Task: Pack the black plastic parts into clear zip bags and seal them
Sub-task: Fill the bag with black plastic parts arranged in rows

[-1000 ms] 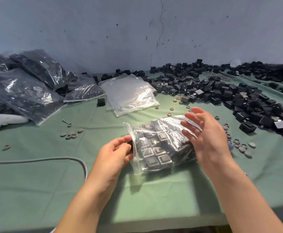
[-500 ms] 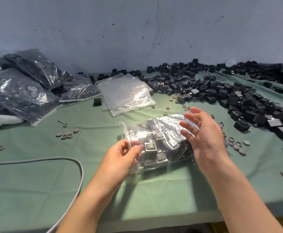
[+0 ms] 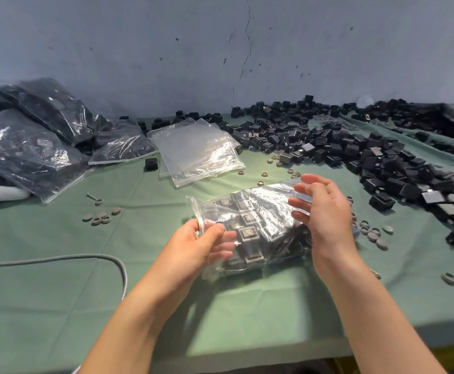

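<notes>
Looks heavy, floppy and slippery, so best to hold the bag by its edge, pinched in the left hand, with the right hand spread on it.

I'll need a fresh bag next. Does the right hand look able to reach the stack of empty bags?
Probably yes: the right hand only touches the filled bag, and the stack of empty bags lies uncovered beyond it.

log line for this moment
filled zip bag: on green table | left hand: pinches bag's left edge | right hand: straight fingers on bag's right end | seal: cannot tell
</notes>
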`<act>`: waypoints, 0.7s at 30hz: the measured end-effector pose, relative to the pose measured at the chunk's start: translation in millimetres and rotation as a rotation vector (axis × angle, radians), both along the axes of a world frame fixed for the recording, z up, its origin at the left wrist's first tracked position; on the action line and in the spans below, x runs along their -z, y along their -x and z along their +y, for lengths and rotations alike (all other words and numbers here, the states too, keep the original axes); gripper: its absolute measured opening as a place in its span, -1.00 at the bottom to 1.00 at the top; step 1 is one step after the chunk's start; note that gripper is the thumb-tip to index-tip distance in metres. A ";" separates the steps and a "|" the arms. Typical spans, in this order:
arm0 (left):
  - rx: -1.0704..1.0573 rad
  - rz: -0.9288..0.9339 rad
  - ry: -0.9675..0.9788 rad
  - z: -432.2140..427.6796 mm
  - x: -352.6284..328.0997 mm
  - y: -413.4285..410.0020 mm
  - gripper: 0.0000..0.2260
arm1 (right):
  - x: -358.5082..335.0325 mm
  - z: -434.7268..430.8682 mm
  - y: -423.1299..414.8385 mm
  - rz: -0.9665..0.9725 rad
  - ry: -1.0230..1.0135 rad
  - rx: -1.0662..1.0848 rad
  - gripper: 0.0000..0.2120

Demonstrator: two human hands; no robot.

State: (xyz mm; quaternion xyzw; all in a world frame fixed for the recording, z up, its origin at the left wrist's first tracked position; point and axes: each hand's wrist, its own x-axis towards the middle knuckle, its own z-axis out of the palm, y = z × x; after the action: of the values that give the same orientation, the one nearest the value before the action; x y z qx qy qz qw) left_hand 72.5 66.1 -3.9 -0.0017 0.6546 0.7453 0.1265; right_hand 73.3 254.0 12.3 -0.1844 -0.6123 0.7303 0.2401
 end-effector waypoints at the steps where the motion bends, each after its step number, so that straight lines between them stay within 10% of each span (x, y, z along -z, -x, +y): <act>1: 0.017 0.001 0.003 0.6 -0.8 0.8 -0.94 | 0.5 -0.3 0.5 -0.001 -0.011 0.006 -0.79; 12: 0.064 -0.029 0.076 -2.9 -3.0 7.4 -0.93 | 3.3 2.8 1.5 -0.020 -0.130 0.060 -0.80; 21: 0.082 0.028 0.279 -0.3 -2.7 7.5 -0.80 | 19.5 3.4 1.2 -0.199 -0.908 0.025 -0.69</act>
State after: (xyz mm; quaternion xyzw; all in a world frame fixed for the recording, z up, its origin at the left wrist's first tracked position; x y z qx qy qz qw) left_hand 65.0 65.8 -1.2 0.0180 0.7532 0.6411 0.1463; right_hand 72.1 257.4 -7.2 -0.1373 -0.8879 0.3641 0.2455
